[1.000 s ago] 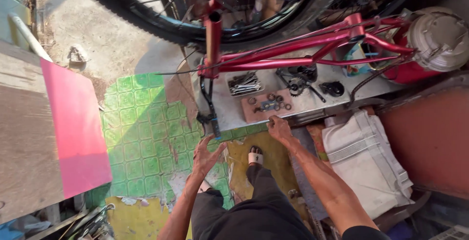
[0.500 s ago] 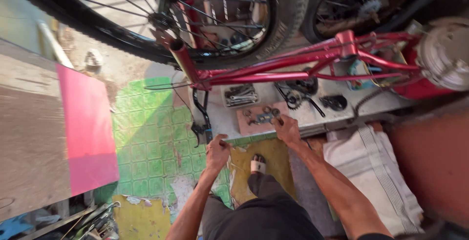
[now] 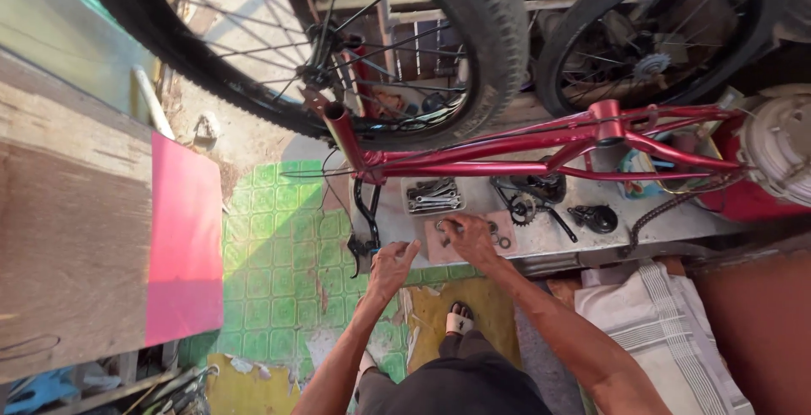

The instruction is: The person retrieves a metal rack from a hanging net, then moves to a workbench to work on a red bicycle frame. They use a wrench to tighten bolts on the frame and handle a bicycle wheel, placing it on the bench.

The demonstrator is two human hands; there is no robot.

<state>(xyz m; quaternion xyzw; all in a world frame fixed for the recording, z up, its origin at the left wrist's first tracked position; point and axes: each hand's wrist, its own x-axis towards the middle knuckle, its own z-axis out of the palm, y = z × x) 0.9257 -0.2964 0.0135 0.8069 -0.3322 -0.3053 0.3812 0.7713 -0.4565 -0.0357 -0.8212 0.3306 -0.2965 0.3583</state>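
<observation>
At the far left a bare wooden board (image 3: 72,238) with a pink sheet (image 3: 182,246) on it takes up the edge of the view, and beside it runs the green tiled floor (image 3: 279,271). The left hand (image 3: 390,267) hovers over the near edge of the low metal table (image 3: 541,246), fingers loosely spread and the grip open, holding nothing; it sits just below the black crank arm (image 3: 365,221) that hangs down from the red bicycle frame (image 3: 541,157). Just to its right, the right hand (image 3: 469,238) reaches forward onto a small pinkish board (image 3: 507,242) lying on the table, fingertips pinched at a small metal part (image 3: 445,226) among the loose rings and washers (image 3: 498,238) there; whether the grip has truly closed on the piece is hard to tell, it is so small. So the small parts lie just ahead of the right hand and slightly up and right of the left, and the right hand is plainly the nearer. Behind them sits a tray of wrenches (image 3: 432,195), its long side running left to right along the table. Further right lie a chainring with crank (image 3: 528,204) and a black pedal piece (image 3: 596,216), and a folded white cloth (image 3: 650,330) lies on the floor at the right.
</observation>
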